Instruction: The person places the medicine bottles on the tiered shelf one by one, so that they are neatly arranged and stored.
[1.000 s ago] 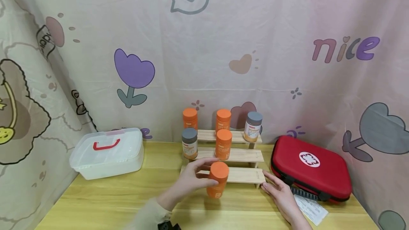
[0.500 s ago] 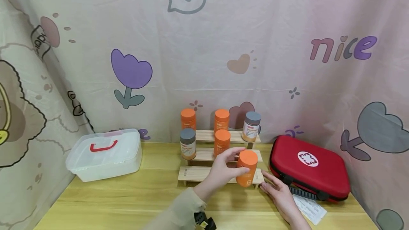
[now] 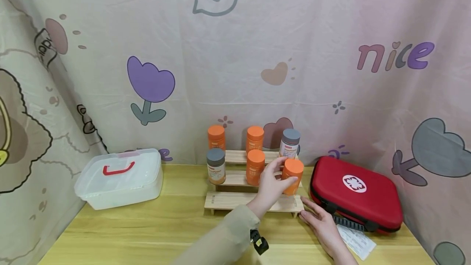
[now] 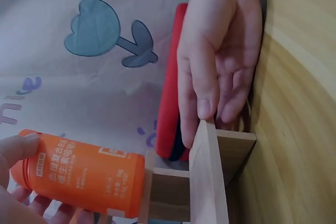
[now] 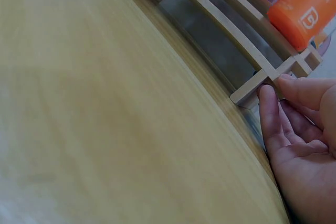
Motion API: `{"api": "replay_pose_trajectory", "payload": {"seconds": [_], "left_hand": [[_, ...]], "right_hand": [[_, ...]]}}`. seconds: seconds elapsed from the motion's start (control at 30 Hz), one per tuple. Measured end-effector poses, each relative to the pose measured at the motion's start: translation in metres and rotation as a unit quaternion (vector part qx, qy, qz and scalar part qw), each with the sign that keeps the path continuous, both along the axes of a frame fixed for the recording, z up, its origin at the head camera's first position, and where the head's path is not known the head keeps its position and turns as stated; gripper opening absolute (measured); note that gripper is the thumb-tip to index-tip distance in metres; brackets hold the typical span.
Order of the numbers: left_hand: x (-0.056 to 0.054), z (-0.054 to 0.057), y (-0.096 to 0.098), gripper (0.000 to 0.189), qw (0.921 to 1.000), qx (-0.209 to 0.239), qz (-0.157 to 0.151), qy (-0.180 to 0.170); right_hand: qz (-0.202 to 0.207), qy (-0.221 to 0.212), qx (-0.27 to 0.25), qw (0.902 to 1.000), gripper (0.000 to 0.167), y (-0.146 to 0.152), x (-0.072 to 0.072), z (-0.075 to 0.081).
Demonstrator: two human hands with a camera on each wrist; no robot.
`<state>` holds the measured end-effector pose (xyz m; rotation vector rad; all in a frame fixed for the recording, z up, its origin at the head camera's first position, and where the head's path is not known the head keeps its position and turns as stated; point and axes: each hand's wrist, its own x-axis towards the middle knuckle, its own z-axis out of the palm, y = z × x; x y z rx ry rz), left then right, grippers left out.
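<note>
My left hand (image 3: 271, 185) grips an orange bottle (image 3: 293, 177) by its upper part, fingers and thumb around it. The bottle is upright at the right end of the middle step of a wooden tiered stand (image 3: 235, 200); in the left wrist view its base (image 4: 137, 184) is at the step's board. My right hand (image 3: 324, 226) pinches the right end of the lowest step, thumb and fingers at its corner (image 5: 270, 77). On the middle step also stand a grey-capped bottle (image 3: 216, 167) and an orange bottle (image 3: 255, 167). Behind, the top step bears two orange bottles (image 3: 254, 137) and a grey-capped one (image 3: 290, 142).
A red first-aid case (image 3: 357, 193) lies right of the stand, close to my right hand. A printed white packet (image 3: 357, 241) sticks out from under it. On the left stands a translucent box (image 3: 121, 179) with a red handle. A patterned curtain (image 3: 220, 72) hangs behind the table.
My left hand has carried the orange bottle from in front of the stand rightward and back to the middle step's right end. The right hand has stayed at the stand's corner.
</note>
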<state>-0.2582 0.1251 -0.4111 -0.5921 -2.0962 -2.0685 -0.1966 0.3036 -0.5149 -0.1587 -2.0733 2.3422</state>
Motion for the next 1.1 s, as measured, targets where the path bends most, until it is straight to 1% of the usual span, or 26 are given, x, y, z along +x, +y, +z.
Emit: {"api": "replay_pose_trajectory", "payload": {"seconds": [0.13, 0.2, 0.33, 0.47, 0.57, 0.67, 0.8, 0.87, 0.97, 1.03, 1.1], "left_hand": [[-0.007, -0.001, 0.007, 0.049, 0.9996, -0.001, 0.028, -0.003], [-0.009, -0.001, 0.008, 0.047, 0.9995, 0.0, 0.031, -0.006], [-0.011, -0.003, 0.01, 0.048, 0.9994, -0.005, 0.034, 0.002], [-0.013, -0.003, 0.012, 0.049, 0.9985, -0.016, 0.047, 0.022], [-0.014, -0.004, 0.013, 0.049, 0.9972, -0.027, 0.058, 0.04], [-0.014, -0.003, 0.015, 0.05, 0.9951, -0.042, 0.072, 0.052], [-0.014, -0.002, 0.017, 0.052, 0.9931, -0.062, 0.088, 0.045], [-0.014, -0.002, 0.018, 0.052, 0.9926, -0.066, 0.093, 0.041], [-0.013, -0.002, 0.018, 0.054, 0.9915, -0.072, 0.098, 0.047], [-0.011, -0.004, 0.018, 0.057, 0.9912, -0.073, 0.097, 0.053], [-0.007, -0.005, 0.018, 0.063, 0.9909, -0.079, 0.096, 0.052]], "right_hand": [[-0.002, 0.0, 0.0, 1.0, 0.057, -0.001, 0.0, 0.0], [-0.003, 0.002, 0.002, 1.0, 0.057, -0.001, 0.0, 0.0], [-0.001, 0.011, 0.007, 0.9999, 0.058, -0.002, 0.0, 0.0], [-0.005, 0.01, 0.0, 0.9999, 0.057, -0.002, 0.0, 0.001], [-0.006, 0.01, 0.004, 0.9999, 0.057, -0.002, 0.0, 0.001], [-0.007, 0.003, 0.0, 1.0, 0.056, -0.002, 0.0, 0.001], [-0.008, -0.001, -0.005, 1.0, 0.055, -0.002, 0.0, 0.001], [-0.005, -0.001, -0.007, 1.0, 0.056, -0.002, 0.0, 0.002], [0.003, 0.006, -0.002, 1.0, 0.056, -0.002, 0.001, 0.002], [0.006, 0.013, -0.003, 0.9999, 0.055, -0.002, 0.001, 0.003], [0.006, 0.022, 0.0, 0.9997, 0.055, -0.002, 0.002, 0.002]]}}
